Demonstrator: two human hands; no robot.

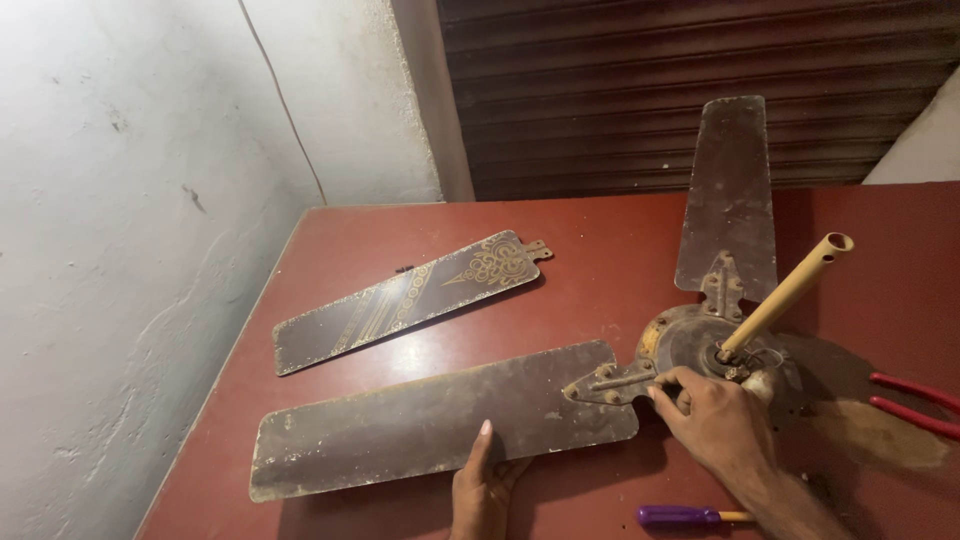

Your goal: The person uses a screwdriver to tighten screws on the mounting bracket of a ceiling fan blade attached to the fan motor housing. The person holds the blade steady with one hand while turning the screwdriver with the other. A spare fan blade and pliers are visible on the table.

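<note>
1. Ceiling fan (pixel 700 345): an old brown unit lying toward the right side of the red table (pixel 600 250), motor hub up, with a yellowish down-rod (pixel 785 295) rising tilted from the hub toward the right.
2. Detached blade (pixel 405 300): lies apart from the fan near the table's left edge, its patterned gold-decorated face up and its bracket end pointing toward the far edge.
3. Front blade (pixel 430 420): worn and dusty, reaching from the hub toward the near left corner; its metal bracket (pixel 612 382) meets the hub rim.
4. Left hand (pixel 483 490): at the near edge, grasping the front blade's near rim, thumb laid flat on the blade's upper face and fingers under it.
5. Right hand (pixel 715 420): resting over the near side of the hub, fingers curled with their tips at the bracket where it joins the hub; whether they pinch a small part cannot be told.
6. Rear blade (pixel 730 195): attached, pointing toward the far edge and the brown shutter (pixel 650 90).
7. Purple-handled screwdriver (pixel 685 516): lies on the near edge, just beside the right forearm.
8. Red-handled pliers (pixel 915 405): handles show at the right edge, beyond a third, partly hidden blade (pixel 870 420).
</note>
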